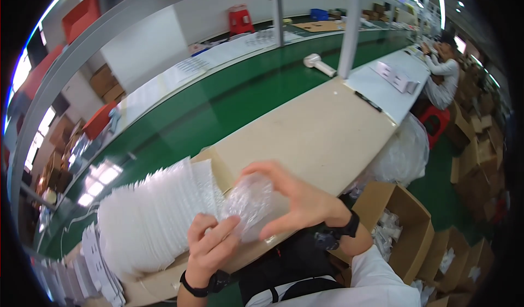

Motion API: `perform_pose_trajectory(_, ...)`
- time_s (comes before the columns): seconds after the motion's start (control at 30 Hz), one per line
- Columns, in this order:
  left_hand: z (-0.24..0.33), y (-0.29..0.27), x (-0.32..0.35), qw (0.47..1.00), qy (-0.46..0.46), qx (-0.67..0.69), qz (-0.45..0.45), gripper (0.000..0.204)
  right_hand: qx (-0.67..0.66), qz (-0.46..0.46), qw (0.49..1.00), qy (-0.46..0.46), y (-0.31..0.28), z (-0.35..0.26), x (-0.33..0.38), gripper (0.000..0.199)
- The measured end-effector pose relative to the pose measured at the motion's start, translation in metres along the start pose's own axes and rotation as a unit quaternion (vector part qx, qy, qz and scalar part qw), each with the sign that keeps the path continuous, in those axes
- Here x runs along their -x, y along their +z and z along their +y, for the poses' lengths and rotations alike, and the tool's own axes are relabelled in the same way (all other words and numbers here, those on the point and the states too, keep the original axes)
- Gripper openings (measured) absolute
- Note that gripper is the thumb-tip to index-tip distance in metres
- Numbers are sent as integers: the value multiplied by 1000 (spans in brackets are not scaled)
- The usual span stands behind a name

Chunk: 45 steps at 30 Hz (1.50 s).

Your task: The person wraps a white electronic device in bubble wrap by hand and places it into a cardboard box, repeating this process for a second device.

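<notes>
A clear bubble-wrap bag (252, 204) is held up over the front edge of the beige worktop. My left hand (214, 245) is closed on its near left side, thumb and fingers pinching the film. My right hand (301, 199) is at the bag's right side, fingers curved around the far side and thumb spread apart. Whether those fingertips touch the film I cannot tell. Beside my left hand a long row of white bubble-wrap bags (150, 217) stands packed on edge. What the held bag contains, if anything, cannot be made out.
Flat grey-white cartons (98, 266) stand left of the bag row. A green conveyor belt (218, 102) runs behind the worktop (295, 143); a white handheld scanner (319, 64) lies there near a metal post (350, 31). Open cardboard boxes (406, 225) sit right. A person (443, 75) works farther off.
</notes>
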State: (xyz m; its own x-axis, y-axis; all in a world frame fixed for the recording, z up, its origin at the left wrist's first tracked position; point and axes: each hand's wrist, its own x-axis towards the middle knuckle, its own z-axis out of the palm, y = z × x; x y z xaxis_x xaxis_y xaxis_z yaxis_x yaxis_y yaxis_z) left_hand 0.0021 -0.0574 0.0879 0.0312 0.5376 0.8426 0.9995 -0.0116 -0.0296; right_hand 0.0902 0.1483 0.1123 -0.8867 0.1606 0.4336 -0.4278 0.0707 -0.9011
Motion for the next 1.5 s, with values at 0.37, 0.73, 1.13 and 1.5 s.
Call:
perform_pose_trajectory(0.37, 58, 61, -35, 981, -181, 57, 39, 26, 84, -99, 988, -87, -68, 6, 46, 27)
perform_pose_trajectory(0.73, 96, 132, -38, 962, -182, 197, 57, 28, 334, 102, 935, -66, -222, -34, 166, 23)
perform_pose_trajectory(1.13, 89, 173, -29, 944, -228, 163, -172, 19, 517, 628, 526, 249, -459, 56, 431, 23)
perform_pose_trajectory(1.5, 111, 199, -41, 939, -241, 84, -230, 10, 221, 827, 365, 365, -488, 308, 639, 32)
